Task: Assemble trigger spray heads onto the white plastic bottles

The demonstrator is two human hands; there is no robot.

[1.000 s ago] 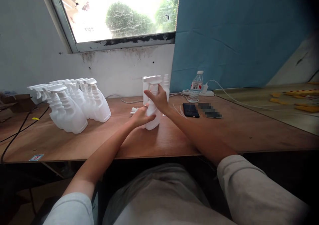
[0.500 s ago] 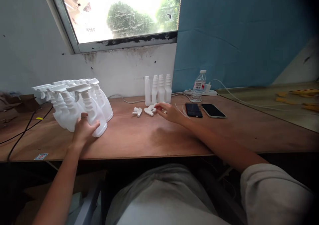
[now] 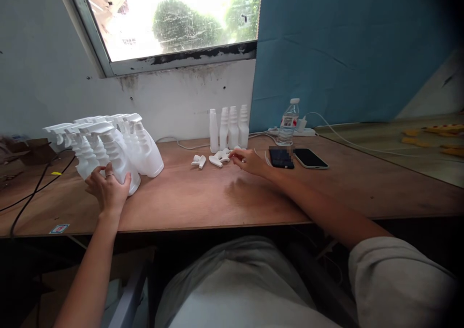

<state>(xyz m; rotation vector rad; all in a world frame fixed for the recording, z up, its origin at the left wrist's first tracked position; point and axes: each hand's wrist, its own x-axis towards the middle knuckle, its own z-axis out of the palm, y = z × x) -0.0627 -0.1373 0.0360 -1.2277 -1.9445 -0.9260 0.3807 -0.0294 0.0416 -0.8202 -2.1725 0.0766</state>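
My left hand (image 3: 107, 188) is wrapped round the base of a white spray bottle (image 3: 116, 156) with a trigger head, standing at the front of a cluster of several like bottles (image 3: 145, 146) on the left of the wooden table (image 3: 203, 202). My right hand (image 3: 248, 161) rests curled on the table beside loose white trigger heads (image 3: 217, 159); its fingers touch or pinch one near the wall. Behind them several capless white bottles (image 3: 228, 128) stand in a row.
Two phones (image 3: 295, 157) lie right of my right hand. A water bottle (image 3: 289, 122) and a power strip (image 3: 302, 132) with cables stand at the back. Black cables and a cardboard box (image 3: 21, 149) are far left. Yellow parts (image 3: 435, 137) lie on the right-hand surface.
The assembled bottle went from the table's middle to the left cluster, carried by my left hand, which then pushed it in closer. My right hand reached to the loose trigger heads.
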